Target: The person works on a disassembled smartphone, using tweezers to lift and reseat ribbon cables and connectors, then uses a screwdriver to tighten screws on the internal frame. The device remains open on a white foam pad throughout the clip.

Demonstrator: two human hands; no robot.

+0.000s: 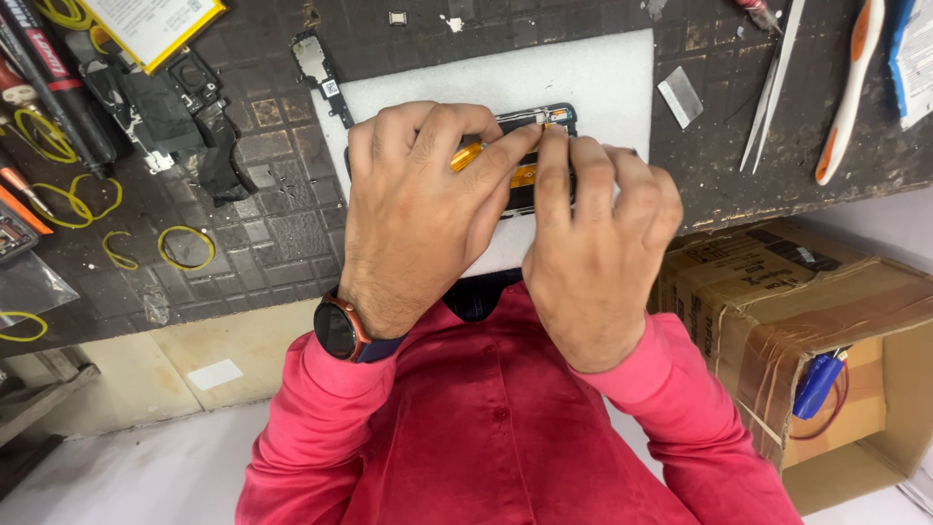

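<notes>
An opened black phone [544,119] with orange flex parts showing lies on a white foam pad [603,87] on the dark workbench. My left hand [418,209] covers most of the phone, fingers curled down and index finger pressing near an orange part [468,154]. My right hand [593,238] rests beside it, with its index finger pressed onto the phone's upper middle. Both hands touch each other. Much of the phone is hidden beneath them. A dark watch sits on my left wrist.
Tweezers [773,83] and an orange-white toothbrush [850,87] lie at the right. Black phone parts [165,107], a small circuit strip [321,73] and several yellow rubber bands [185,248] lie at the left. An open cardboard box [807,331] stands below the bench edge.
</notes>
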